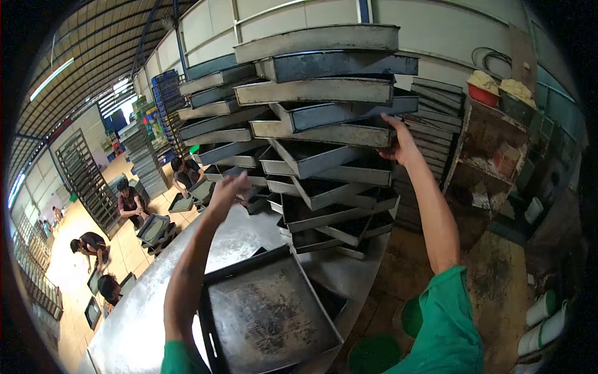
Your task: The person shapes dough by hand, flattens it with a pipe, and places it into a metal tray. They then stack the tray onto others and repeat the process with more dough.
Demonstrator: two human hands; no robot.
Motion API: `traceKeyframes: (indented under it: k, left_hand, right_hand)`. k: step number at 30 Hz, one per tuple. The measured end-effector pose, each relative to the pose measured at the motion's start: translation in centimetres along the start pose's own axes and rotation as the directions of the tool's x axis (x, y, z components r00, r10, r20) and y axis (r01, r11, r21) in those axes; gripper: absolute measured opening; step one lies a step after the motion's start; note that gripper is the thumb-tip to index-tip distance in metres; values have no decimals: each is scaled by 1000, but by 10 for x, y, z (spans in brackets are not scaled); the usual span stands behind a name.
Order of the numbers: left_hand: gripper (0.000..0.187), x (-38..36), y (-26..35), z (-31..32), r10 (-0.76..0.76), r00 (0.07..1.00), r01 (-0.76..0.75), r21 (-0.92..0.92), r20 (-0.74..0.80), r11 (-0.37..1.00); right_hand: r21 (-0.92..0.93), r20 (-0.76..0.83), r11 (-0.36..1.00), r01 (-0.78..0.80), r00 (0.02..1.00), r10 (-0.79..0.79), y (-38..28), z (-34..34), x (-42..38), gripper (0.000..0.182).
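A tall crisscrossed stack of shallow metal trays [324,134] rises ahead of me from the metal table. At its right side my right hand [400,144] grips the end of one metal tray, with a finger along the top edge and others lower down, partly hidden. My left hand [232,190] hovers in front of the stack's lower left part, fingers apart and holding nothing. Close to me on the table lies a square metal tray [268,311], its bottom marked with dark patches. Another tray's corner shows beneath it.
The shiny metal table [149,299] has a curved-looking edge. Several people [129,202] crouch by trays on the tiled floor at left. A tall rack [87,181] stands behind them. At right is a wooden shelf [492,143] with a red basin [483,93].
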State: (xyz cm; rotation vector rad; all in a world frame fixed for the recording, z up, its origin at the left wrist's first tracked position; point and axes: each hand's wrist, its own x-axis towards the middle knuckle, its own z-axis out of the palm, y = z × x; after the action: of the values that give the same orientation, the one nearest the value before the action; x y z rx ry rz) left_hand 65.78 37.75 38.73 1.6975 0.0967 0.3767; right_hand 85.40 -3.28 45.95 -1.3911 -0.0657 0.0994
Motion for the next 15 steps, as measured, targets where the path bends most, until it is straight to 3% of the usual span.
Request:
traceKeyframes:
  k: [1, 2, 3, 5, 9, 11, 12, 13, 15]
  left_hand:
    - [55, 35, -2, 3, -2, 1000, 3, -23, 18, 1000]
    - [60, 68, -2, 10, -43, 999, 43, -104, 4, 994]
    - [65, 101, -5, 15, -79, 997, 77, -187, -5, 979]
    - [73, 168, -14, 21, -205, 978, 172, -386, -48, 906]
    - [68, 200, 15, 47, -105, 993, 120, -477, 58, 870]
    - [53, 220, 4, 35, -125, 988, 154, -442, 93, 884]
    - [44, 220, 8, 35, -182, 983, 180, -442, 39, 879]
    - [44, 215, 5, 35, -182, 983, 177, -447, 32, 877]
    - [47, 202, 4, 30, -42, 988, 116, -533, 149, 838]
  right_hand:
    - [34, 48, 999, 7, 999, -9, 2, 2, 7, 51]
    - [98, 214, 994, -51, 976, 29, 6, -11, 30, 35]
    - [83, 222, 995, -49, 975, 30, 7, -8, 33, 35]
    - [235, 194, 971, -38, 981, -8, 10, -2, 21, 29]
    - [259, 246, 966, -22, 968, -44, 11, -6, 28, 23]
    - [247, 273, 969, -6, 960, -63, 15, -7, 35, 23]
    - [276, 240, 961, 18, 967, -87, 19, -8, 41, 23]
    - [306, 211, 951, 38, 972, -107, 21, -7, 41, 23]
    - [323, 228, 943, 73, 962, -153, 21, -12, 35, 26]
